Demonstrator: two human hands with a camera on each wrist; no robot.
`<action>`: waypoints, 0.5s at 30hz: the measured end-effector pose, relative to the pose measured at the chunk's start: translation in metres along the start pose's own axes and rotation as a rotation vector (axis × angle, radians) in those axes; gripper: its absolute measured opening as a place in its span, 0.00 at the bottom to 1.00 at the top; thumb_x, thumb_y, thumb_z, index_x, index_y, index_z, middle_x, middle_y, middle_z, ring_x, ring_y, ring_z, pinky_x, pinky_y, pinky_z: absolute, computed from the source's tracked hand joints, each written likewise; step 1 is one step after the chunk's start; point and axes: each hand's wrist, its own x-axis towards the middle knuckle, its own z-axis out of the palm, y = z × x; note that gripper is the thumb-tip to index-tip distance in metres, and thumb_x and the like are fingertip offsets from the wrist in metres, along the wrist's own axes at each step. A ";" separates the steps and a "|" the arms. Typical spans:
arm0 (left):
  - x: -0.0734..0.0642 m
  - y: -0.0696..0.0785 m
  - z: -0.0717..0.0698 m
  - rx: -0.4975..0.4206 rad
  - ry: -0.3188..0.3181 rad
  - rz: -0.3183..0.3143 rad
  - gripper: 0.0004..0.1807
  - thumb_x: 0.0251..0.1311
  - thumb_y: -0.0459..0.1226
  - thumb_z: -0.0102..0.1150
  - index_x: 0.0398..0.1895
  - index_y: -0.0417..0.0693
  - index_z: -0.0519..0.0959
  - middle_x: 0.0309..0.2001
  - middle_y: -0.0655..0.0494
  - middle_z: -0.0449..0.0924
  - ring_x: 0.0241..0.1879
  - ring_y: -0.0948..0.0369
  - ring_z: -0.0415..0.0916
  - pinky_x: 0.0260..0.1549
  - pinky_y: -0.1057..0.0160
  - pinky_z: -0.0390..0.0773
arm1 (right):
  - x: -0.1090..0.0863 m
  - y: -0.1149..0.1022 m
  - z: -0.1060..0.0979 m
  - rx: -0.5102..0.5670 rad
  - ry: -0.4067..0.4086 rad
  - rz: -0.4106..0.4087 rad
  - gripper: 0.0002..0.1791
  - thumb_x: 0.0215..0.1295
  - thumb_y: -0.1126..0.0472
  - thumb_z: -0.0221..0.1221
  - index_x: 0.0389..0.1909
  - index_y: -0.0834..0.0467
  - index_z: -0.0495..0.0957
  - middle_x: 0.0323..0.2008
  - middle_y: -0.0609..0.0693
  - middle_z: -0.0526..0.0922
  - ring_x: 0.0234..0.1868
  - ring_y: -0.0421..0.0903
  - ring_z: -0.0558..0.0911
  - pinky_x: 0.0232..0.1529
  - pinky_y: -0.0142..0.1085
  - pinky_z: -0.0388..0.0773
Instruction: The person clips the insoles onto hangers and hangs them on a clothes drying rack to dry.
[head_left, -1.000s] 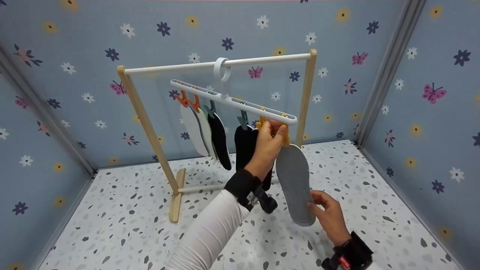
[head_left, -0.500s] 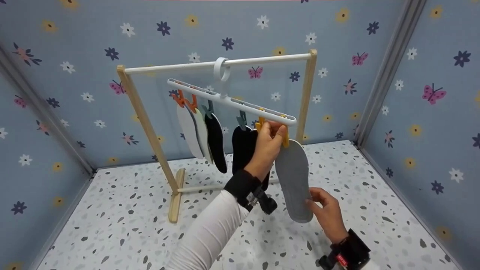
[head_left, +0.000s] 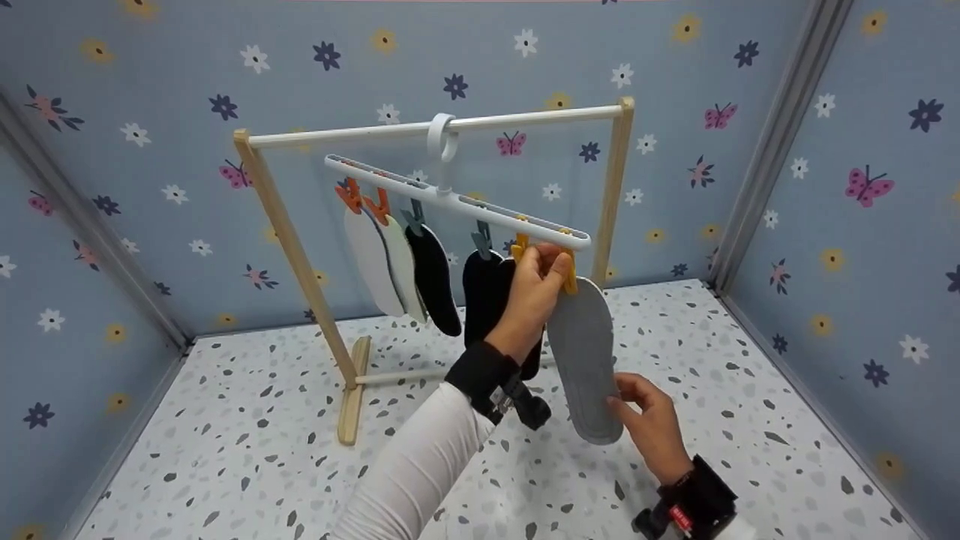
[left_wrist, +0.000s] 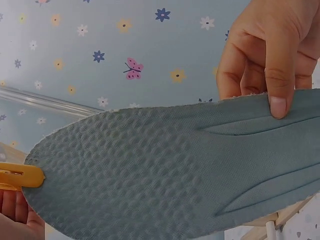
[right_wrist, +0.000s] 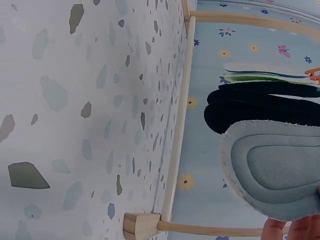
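A grey insole [head_left: 582, 360] hangs from the right end of the white hanger [head_left: 480, 212]. Its upper end sits in the jaws of a yellow clothes peg [left_wrist: 25, 176], which overlaps the insole's tip in the left wrist view. My left hand [head_left: 529, 296] pinches that peg, fingertips just under the hanger bar. Lower down, my right hand [head_left: 654, 427] holds the insole's side edge between thumb and fingers. The left wrist view shows the insole's dimpled face, and in the right wrist view my right fingers [right_wrist: 300, 230] show below its rounded end.
Black insoles [head_left: 431, 281] hang from grey-green pegs, and pale insoles [head_left: 369, 259] from orange pegs [head_left: 349, 196] further left. The hanger's hook [head_left: 441, 137] loops over the top rail [head_left: 540, 118] of a wooden rack [head_left: 289, 247] standing on a speckled surface [head_left: 247, 450].
The hanger has turned slightly, its left end swinging left with the hung insoles. The grey insole and my right hand have shifted a little left and up. My left hand stays at the peg.
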 end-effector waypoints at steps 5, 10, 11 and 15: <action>0.000 0.001 -0.001 -0.009 0.009 -0.032 0.13 0.68 0.36 0.48 0.50 0.35 0.69 0.43 0.51 0.71 0.43 0.61 0.69 0.46 0.67 0.70 | 0.001 0.000 -0.001 -0.009 -0.001 -0.001 0.15 0.60 0.71 0.60 0.49 0.61 0.78 0.42 0.54 0.82 0.43 0.43 0.78 0.48 0.32 0.72; -0.001 -0.001 -0.001 -0.033 0.015 -0.034 0.16 0.68 0.36 0.48 0.54 0.34 0.68 0.47 0.48 0.72 0.48 0.59 0.70 0.50 0.65 0.70 | 0.003 0.001 -0.003 -0.025 -0.004 0.004 0.15 0.60 0.71 0.60 0.49 0.61 0.78 0.41 0.55 0.82 0.43 0.44 0.78 0.49 0.34 0.71; -0.002 -0.002 -0.001 -0.044 0.010 -0.037 0.17 0.69 0.36 0.48 0.55 0.34 0.68 0.48 0.47 0.72 0.50 0.58 0.70 0.52 0.65 0.70 | 0.004 0.001 -0.004 -0.027 -0.001 0.008 0.16 0.60 0.71 0.60 0.49 0.61 0.78 0.41 0.55 0.82 0.43 0.44 0.78 0.49 0.34 0.71; -0.004 -0.004 0.000 -0.078 -0.016 -0.040 0.18 0.70 0.36 0.47 0.58 0.35 0.67 0.53 0.46 0.71 0.55 0.57 0.69 0.56 0.63 0.69 | 0.005 0.002 -0.007 -0.039 0.017 0.036 0.16 0.60 0.72 0.59 0.50 0.62 0.78 0.42 0.56 0.82 0.43 0.43 0.77 0.49 0.35 0.70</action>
